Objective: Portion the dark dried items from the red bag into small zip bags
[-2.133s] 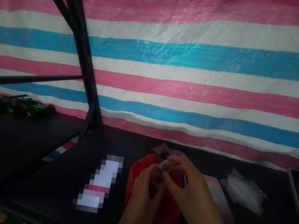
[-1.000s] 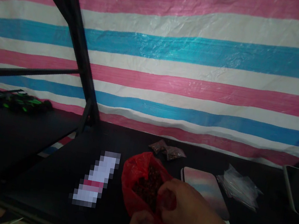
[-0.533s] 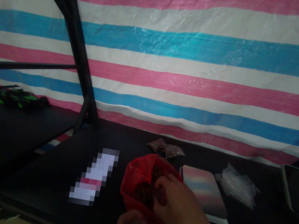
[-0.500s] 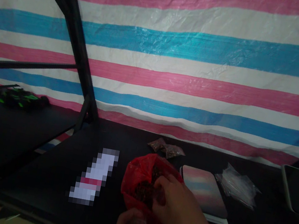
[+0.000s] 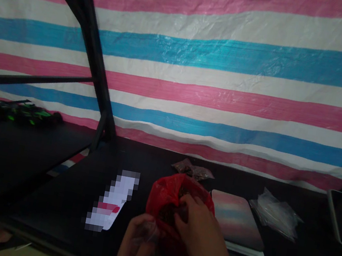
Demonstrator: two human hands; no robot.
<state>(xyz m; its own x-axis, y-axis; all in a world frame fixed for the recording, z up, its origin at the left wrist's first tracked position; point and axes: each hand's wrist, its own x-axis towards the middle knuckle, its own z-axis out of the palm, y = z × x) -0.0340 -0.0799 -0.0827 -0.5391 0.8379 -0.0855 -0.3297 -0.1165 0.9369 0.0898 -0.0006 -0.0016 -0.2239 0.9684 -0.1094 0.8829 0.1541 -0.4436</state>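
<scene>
Low in the middle of the frame, our left hand [image 5: 134, 243] pinches a small clear bag [image 5: 153, 233] between thumb and curled fingers, maybe so it is close to the red bag [image 5: 159, 194]. The red bag sits on the desk [image 5: 134, 157] with its top wide open. Our right hand [image 5: 198, 227] dips in, fingers curled, near the dark bits [image 5: 168, 215]. We cannot tell if it pinches any.

The scale [image 5: 237, 221] is just right of the red bag, so we think that side is tight. To the left, a strip of dark desk gives us room, up to a blurry pale thing [image 5: 117, 198]. Two little full bags [image 5: 199, 172] lie just behind. The desk's back edge meets the striped sheet [image 5: 229, 98]; its front edge slants across the lower left.
</scene>
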